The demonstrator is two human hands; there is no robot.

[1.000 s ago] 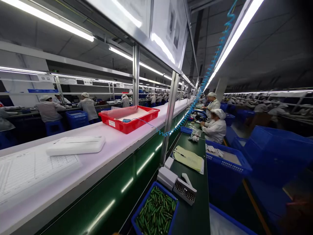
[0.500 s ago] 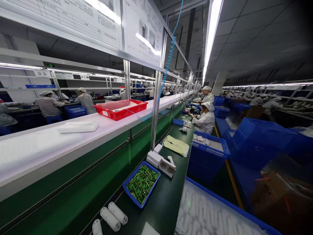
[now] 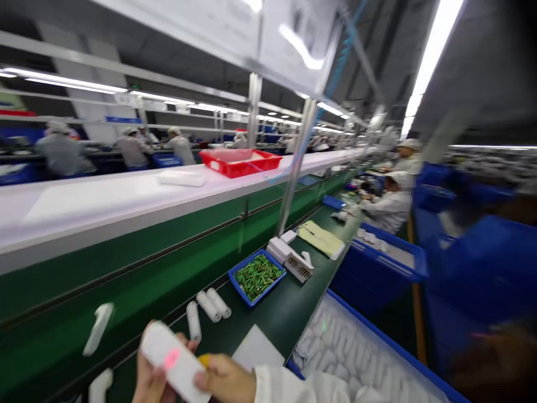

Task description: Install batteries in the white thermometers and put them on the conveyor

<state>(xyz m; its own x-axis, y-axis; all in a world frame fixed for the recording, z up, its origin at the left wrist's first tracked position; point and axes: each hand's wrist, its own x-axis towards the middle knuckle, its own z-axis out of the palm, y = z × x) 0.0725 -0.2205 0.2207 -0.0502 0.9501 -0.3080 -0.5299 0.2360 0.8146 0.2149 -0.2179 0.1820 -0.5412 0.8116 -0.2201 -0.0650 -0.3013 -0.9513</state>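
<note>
My left hand (image 3: 144,372) is closed around a long white plastic casing (image 3: 158,344) with rounded ends, held tilted low in view. A pinkish-red glow lies on its face. At the casing's lower right end my right hand (image 3: 230,376) is closed, its thumb on the edge. Something yellow (image 3: 204,360) shows at that hand's fingers; blur hides what it is. Just beyond my hands several white cylindrical casings (image 3: 208,306) lie on the dark green bench (image 3: 281,308). A white sheet (image 3: 258,352) lies beside my right hand.
A blue tray (image 3: 235,284) of small green cylinders stands farther along the bench, near white boxes (image 3: 279,247) and yellow paper (image 3: 321,239). On the right is a blue crate (image 3: 356,330) of wrapped white parts. Left, a raised belt carries a red tray (image 3: 239,168). A co-worker (image 3: 392,204) sits ahead.
Both hands have come into view at the bottom with the white casing. The view has swung left and down, so the bench and trays sit farther right.
</note>
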